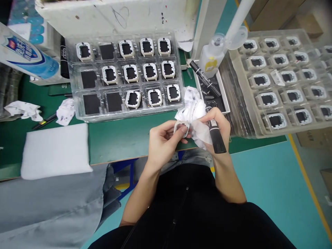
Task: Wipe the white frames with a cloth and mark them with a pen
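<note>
Green bench under everything. Small white frame [181, 127] pinched shut in left hand [162, 140], just below clear tray [77, 86]. Right hand [216, 128] closed on black marker [216, 136] and crumpled wipe [194, 114], touching frame. Eleven tray pockets filled, four bare. Second full tray [241, 90] right of first.

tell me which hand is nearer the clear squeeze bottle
Right. The right hand, holding a black marker and white cloth, sits below the bottle; the left hand is farther left.
</note>
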A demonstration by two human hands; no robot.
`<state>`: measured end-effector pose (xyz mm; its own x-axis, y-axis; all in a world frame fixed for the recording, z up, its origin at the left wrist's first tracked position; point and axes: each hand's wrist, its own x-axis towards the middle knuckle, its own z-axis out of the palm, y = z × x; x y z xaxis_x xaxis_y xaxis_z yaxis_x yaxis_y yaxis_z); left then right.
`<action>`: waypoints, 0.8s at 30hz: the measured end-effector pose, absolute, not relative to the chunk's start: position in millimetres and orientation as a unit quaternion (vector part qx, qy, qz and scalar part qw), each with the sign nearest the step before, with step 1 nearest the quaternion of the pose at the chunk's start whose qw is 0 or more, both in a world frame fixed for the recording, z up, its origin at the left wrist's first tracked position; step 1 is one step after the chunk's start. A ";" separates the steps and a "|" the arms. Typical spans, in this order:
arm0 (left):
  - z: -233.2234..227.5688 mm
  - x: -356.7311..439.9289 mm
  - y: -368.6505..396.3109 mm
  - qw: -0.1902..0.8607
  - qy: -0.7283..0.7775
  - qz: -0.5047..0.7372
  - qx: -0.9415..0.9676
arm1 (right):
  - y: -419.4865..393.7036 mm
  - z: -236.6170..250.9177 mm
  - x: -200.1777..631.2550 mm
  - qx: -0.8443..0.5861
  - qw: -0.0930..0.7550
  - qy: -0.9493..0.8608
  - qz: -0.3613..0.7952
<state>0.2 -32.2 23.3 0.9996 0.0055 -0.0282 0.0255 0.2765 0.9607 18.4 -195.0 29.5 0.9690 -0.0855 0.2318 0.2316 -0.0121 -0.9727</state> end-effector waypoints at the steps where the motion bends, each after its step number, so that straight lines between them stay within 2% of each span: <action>1: 23.6 0.2 -31.9 0.801 0.010 -0.006 0.598 | -195.3 28.9 18.3 -0.704 0.699 -0.055 -0.109; 6: 22.2 -0.5 -32.0 0.786 -0.006 0.004 0.618 | -197.8 26.3 19.2 -0.735 0.664 -0.073 -0.118; 19: 12.9 -7.5 -35.6 0.631 -0.019 0.085 0.771 | -193.2 32.1 18.9 -0.775 0.617 -0.096 -0.098; 24: 14.4 -9.1 -36.1 0.676 0.009 0.087 0.732 | -191.7 32.5 18.4 -0.767 0.622 -0.082 -0.133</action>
